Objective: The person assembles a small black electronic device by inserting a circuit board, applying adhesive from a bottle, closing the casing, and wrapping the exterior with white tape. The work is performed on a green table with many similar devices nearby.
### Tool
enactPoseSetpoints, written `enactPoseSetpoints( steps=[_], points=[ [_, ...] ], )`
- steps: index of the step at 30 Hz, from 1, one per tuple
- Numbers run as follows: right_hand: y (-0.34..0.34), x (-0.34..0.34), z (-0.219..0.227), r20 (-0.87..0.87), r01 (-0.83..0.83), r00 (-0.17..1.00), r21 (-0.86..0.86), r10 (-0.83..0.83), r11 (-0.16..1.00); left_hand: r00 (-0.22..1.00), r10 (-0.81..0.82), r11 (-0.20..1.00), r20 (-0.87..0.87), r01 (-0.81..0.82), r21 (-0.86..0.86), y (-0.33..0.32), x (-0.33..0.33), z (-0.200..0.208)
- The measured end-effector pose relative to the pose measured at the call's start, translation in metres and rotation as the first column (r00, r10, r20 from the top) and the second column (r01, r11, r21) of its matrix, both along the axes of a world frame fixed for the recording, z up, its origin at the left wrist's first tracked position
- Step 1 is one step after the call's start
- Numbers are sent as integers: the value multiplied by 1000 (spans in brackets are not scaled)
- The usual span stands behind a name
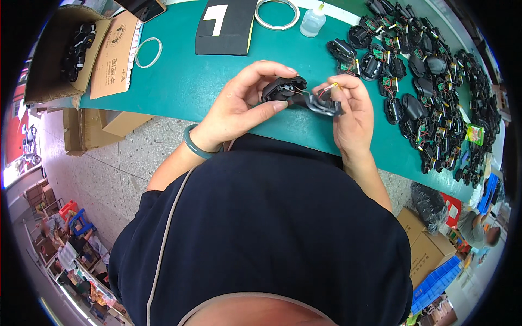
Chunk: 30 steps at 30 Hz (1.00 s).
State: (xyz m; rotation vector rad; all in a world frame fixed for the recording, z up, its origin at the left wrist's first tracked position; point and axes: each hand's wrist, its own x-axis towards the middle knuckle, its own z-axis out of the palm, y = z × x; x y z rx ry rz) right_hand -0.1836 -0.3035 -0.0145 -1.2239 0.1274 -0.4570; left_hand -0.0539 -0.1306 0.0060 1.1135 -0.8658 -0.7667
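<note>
My left hand (235,106) is closed round a rounded black plastic housing (281,90), its thumb along the lower side and its fingers over the top. Thin wires run from the housing toward my right hand (353,114). Between the thumb and fingers of that hand is a dark, shiny plastic part (324,105), blurred, with red and white wires and a small yellow tip beside it. Both pieces hang just over the near edge of the green table (179,89), close together. Exactly what the right fingertips pinch is partly hidden.
Many similar black housings with green circuit boards (418,87) cover the table's right side. A squeeze bottle (313,22), a wire ring (277,13), a black pad (224,32) and a thin pale ring (148,52) lie farther back. An open cardboard box (46,51) stands left.
</note>
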Motion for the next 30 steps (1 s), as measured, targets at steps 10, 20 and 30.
enactPoseSetpoints(
  steps=[10,20,30],
  points=[
    [-2,0,13,34,142,988,-550,-148,823,997,-16,998,-81,21,63,-2,2,-17],
    [6,-3,4,164,247,969,-653,-184,716,978,-42,977,203,-3,214,-1,6,-28],
    [6,-2,-4,-135,57,982,-469,-135,881,823,-51,979,566,-71,191,-10,6,-12]
  ],
)
